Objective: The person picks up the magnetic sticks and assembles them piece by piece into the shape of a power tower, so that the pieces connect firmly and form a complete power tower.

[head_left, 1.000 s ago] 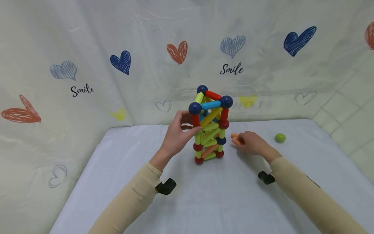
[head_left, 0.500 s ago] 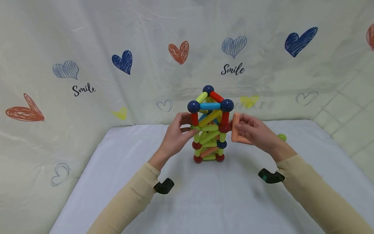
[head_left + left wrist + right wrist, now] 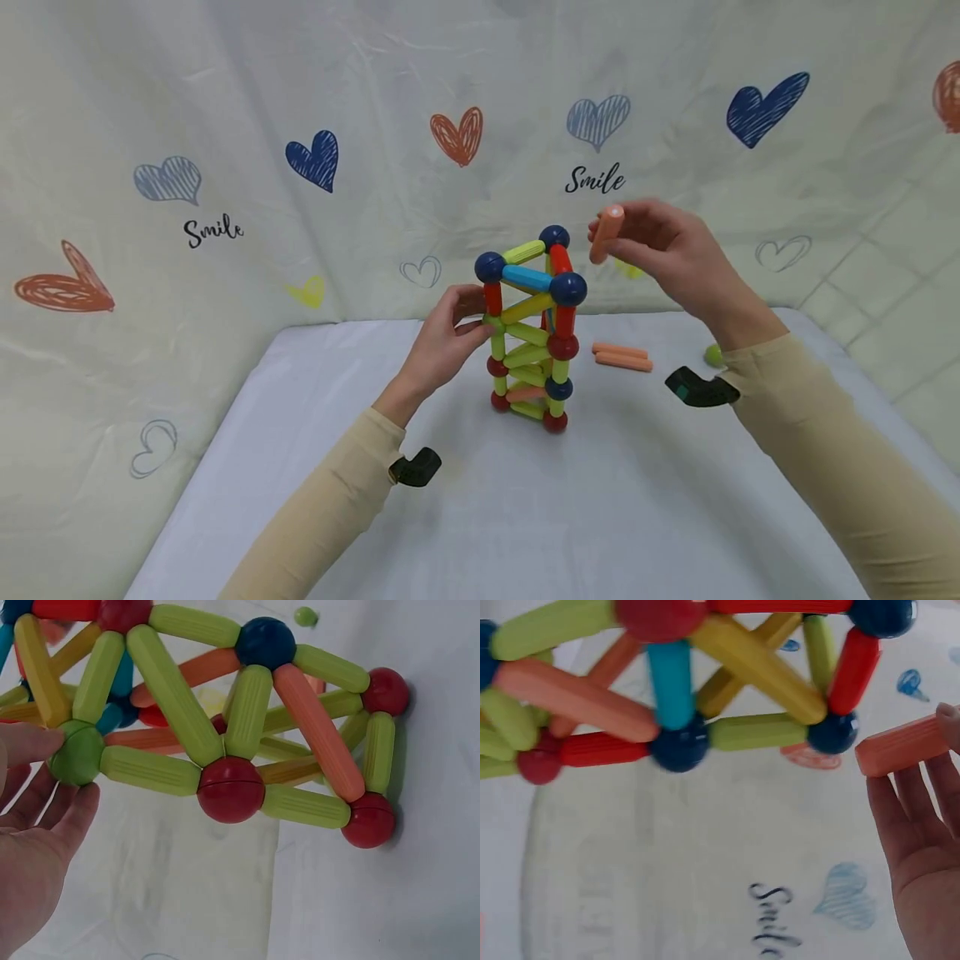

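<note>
Here the left hand (image 3: 442,346) steadies the tower (image 3: 528,325), fingers pinching; the right hand (image 3: 660,250) grips an orange rod (image 3: 606,234).

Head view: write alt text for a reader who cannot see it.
A person's left hand steadies a tower of coloured rods and balls standing on a white table, while the right hand holds an orange rod raised beside the tower's top. Two more orange rods and a green ball lie on the table to the right.
</note>
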Motion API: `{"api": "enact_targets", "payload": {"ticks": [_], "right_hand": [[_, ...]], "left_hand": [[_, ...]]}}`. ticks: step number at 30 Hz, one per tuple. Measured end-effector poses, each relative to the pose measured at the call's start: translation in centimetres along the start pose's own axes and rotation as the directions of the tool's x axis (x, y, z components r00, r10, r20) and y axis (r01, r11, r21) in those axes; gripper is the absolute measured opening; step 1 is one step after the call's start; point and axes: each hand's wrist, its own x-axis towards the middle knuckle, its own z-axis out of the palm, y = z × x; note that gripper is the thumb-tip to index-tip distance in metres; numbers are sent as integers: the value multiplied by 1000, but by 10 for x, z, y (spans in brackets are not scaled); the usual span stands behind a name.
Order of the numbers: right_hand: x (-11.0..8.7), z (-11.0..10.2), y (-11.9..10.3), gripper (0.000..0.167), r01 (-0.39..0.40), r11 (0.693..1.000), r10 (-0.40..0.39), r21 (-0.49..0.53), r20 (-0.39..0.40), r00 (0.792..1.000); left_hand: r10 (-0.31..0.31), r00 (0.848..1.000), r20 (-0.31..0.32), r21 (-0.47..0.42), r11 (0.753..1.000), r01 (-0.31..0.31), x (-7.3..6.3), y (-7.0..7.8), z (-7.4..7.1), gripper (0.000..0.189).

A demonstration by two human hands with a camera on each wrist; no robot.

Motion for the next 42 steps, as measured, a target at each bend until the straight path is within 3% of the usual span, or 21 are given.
{"api": "enact_targets", "payload": {"ticks": [4,8,19,26,34,38,42], "right_hand": [[24,3,-20,34,107,994,-107,-21,28,994],[38,11,-27,33,164,986,-162,-20,98,982],[50,14,-23,34,239,969,-226,-56,174,958],[50,10,-20,32,159,986,-148,-39,198,969],[46,8,-18,35,151,988,-142,-31,192,971],[40,4,-11,37,107,993,-99,-44,150,984],[23,0,13,37,-14,995,21,-99,69,997]], "left_hand": [[6,1000,-3,-2,1000,-6,-1,0,0,44],[14,1000,-2,-7,1000,-14,-2,-1,-1,45],[45,999,20,0,999,-45,-5,2,5,42],[64,997,52,50,997,-67,-8,5,13,44],[70,996,50,52,996,-73,-8,5,14,44],[77,995,59,48,996,-80,-8,5,12,44],[88,995,54,30,995,-90,-8,8,9,45]]}}
